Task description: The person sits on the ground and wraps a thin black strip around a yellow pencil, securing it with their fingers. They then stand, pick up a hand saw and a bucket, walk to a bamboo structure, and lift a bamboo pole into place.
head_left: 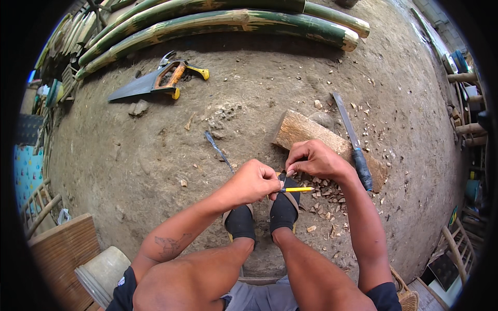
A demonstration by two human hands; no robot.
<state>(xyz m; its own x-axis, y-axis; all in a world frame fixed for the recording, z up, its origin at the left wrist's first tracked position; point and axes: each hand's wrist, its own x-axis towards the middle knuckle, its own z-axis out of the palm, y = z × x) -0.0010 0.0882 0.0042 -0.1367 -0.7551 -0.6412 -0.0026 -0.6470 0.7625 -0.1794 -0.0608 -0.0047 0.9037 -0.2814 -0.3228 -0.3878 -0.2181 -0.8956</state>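
Note:
Both my hands are close together above my feet. My left hand [254, 181] is closed in a pinch on a slim yellow stick like a pencil [299, 189], with a dark band near the fingers and its tip toward the right. My right hand [315, 159] is pinched a little above it, and something thin and pale seems to run down from its fingertips to the left hand; I cannot make out what. Beyond the right hand lies a wooden block [311, 130]. A long-bladed knife [347, 120] with a black wrapped handle rests along the block's right part.
Wood chips [332, 193] are scattered around the block. A handsaw [137, 87] lies at the far left, beside a metal claw [167, 57]. Green bamboo poles [207, 28] cross the back. A thin blue-ended strip [218, 149] lies ahead; a bucket [104, 272] stands at lower left.

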